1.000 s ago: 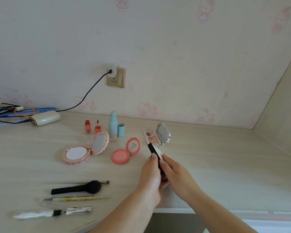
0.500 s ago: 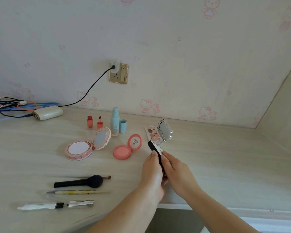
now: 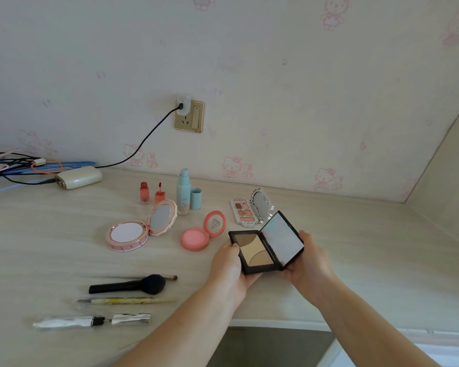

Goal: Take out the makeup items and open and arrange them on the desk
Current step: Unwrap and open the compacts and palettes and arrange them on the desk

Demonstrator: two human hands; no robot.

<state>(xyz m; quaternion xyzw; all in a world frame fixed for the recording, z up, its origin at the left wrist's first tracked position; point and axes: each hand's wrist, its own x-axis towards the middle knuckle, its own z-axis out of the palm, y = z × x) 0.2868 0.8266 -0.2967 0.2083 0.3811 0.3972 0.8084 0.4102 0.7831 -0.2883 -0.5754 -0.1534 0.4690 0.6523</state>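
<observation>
A black contour palette (image 3: 257, 251) lies open between my hands, just above the desk (image 3: 355, 260), its brown and beige pans to the left and its mirror lid to the right. My left hand (image 3: 229, 268) grips the pan half from the left edge. My right hand (image 3: 309, 263) holds the mirror lid from behind. Laid out open behind it are a pink powder compact (image 3: 135, 230), a coral blush (image 3: 200, 235) and a small eyeshadow palette (image 3: 245, 213) with its mirror up.
Two lip tints (image 3: 150, 193), a pale blue bottle (image 3: 183, 192) and its cap (image 3: 195, 198) stand near the wall. A black brush (image 3: 133, 284), a yellow pencil (image 3: 127, 301) and a silver mascara (image 3: 90, 321) lie front left. A power bank (image 3: 78, 177) and cables sit far left.
The black palette was held shut and edge-on between both hands; now it is spread open, pans and mirror facing up, with my hands moved apart to its two sides.
</observation>
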